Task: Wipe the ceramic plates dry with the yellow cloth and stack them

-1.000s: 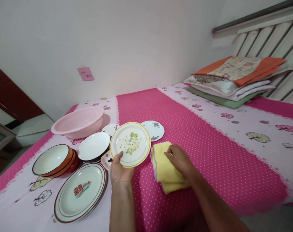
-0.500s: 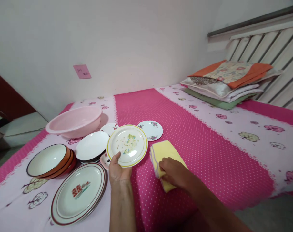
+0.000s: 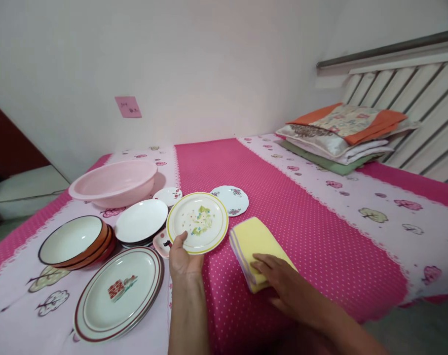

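My left hand (image 3: 183, 259) grips the near rim of a small white plate (image 3: 198, 222) with a yellow edge and a green flower print, holding it just above the pink bedcover. My right hand (image 3: 288, 286) rests with fingers spread flat on the near end of a folded yellow cloth (image 3: 254, 242) lying on the bedcover to the right of the plate.
On the left lie a large plate with a red print (image 3: 118, 293), stacked orange bowls (image 3: 75, 241), white plates (image 3: 141, 222), a pink basin (image 3: 113, 181) and small floral plates (image 3: 230, 199). Folded bedding (image 3: 342, 133) is stacked at the far right by a slatted headboard (image 3: 412, 98).
My right hand has slid back along the yellow cloth toward its near end and flattened. The plate in my left hand has stayed about where it was.
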Tool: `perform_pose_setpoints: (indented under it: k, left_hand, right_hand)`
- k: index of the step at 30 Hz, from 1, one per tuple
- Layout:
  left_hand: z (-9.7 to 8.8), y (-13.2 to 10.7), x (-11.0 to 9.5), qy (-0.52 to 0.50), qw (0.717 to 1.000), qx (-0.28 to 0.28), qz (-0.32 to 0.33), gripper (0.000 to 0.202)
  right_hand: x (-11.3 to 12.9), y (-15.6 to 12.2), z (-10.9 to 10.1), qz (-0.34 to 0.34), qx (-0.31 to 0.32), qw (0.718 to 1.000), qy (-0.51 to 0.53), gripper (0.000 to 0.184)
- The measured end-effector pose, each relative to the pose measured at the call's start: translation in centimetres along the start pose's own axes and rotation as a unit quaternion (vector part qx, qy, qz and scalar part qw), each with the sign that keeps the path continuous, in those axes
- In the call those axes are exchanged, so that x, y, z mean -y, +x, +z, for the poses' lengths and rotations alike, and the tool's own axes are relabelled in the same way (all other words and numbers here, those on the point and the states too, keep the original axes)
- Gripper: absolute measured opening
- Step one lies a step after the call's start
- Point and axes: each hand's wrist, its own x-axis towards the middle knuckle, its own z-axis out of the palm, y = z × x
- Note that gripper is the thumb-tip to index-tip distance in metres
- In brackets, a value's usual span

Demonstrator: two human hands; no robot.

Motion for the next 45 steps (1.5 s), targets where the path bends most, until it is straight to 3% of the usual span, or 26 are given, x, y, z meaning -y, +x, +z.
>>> perform_pose_setpoints:
  k: [2, 4, 8, 10, 12, 14, 16, 19, 23, 31, 33, 36, 38, 40, 43, 45]
  left_hand:
    - [0.3, 0.0, 0.1, -0.001, 1.0, 0.0, -0.003, 0.068]
    - [0.6, 0.0, 0.2, -0.003, 1.0, 0.003, -0.005, 0.072]
    - [1.1, 0.0, 0.4, -0.007, 1.0, 0.013, 0.001, 0.072]
    - [1.0, 0.0, 0.8, -0.005, 1.0, 0.014, 0.006, 0.068]
    - [0.9, 0.2, 1.2, -0.001, 1.0, 0.01, 0.006, 0.062]
    - [0.6, 0.4, 1.6, 0.005, 1.0, 0.005, 0.001, 0.057]
    - [0.4, 0.5, 1.9, 0.011, 1.0, 0.004, -0.004, 0.052]
    - [0.3, 0.7, 2.2, 0.013, 1.0, 0.019, -0.005, 0.046]
    - [0.5, 0.6, 2.5, 0.018, 0.999, 0.045, 0.018, 0.044]
    - [1.1, 0.0, 3.9, 0.04, 0.997, 0.059, 0.006, 0.053]
    - [1.0, 0.0, 4.2, 0.051, 0.997, 0.057, 0.002, 0.054]
    - [0.8, 0.1, 4.5, 0.056, 0.996, 0.063, -0.006, 0.054]
    - [0.7, 0.2, 4.4, 0.056, 0.997, 0.059, -0.003, 0.052]
    - [0.7, 0.2, 4.3, 0.056, 0.997, 0.051, 0.004, 0.05]
    - [0.7, 0.3, 4.1, 0.056, 0.997, 0.046, 0.012, 0.05]
    - [0.6, 0.3, 4.0, 0.057, 0.997, 0.047, 0.018, 0.049]
  right_hand:
    - [-0.8, 0.4, 1.8, -0.01, -0.027, 0.999, -0.035, 0.095]
    - [-1.4, 1.5, 2.2, -0.006, -0.062, 0.997, -0.044, 0.084]
    - [-2.1, 4.7, -0.7, 0.063, -0.112, 0.987, 0.095, 0.043]
    - [-2.7, 6.0, -3.3, 0.157, -0.133, 0.95, 0.233, 0.027]
    - [-3.5, 6.9, -5.9, 0.217, -0.169, 0.893, 0.357, 0.034]
    - [-4.1, 7.6, -7.9, 0.258, -0.262, 0.844, 0.39, 0.035]
    - [-4.4, 8.4, -9.3, 0.279, -0.329, 0.824, 0.367, 0.03]
    - [-3.8, 9.3, -10.5, 0.28, -0.37, 0.818, 0.339, 0.03]
    - [-1.6, 9.8, -11.3, 0.226, -0.428, 0.796, 0.363, 0.035]
    - [3.1, 10.1, -9.2, 0.13, -0.378, 0.808, 0.433, 0.036]
    - [3.3, 10.0, -9.2, 0.119, -0.419, 0.811, 0.392, 0.036]
    - [1.6, 9.4, -9.8, 0.165, -0.503, 0.823, 0.205, 0.033]
    - [-0.2, 8.9, -10.3, 0.232, -0.448, 0.859, 0.085, 0.03]
    - [-1.7, 8.4, -10.8, 0.284, -0.315, 0.905, 0.037, 0.023]
    - [-2.3, 8.1, -10.9, 0.258, -0.179, 0.943, 0.108, 0.016]
    - [-1.8, 8.0, -10.8, 0.222, -0.142, 0.937, 0.229, 0.024]
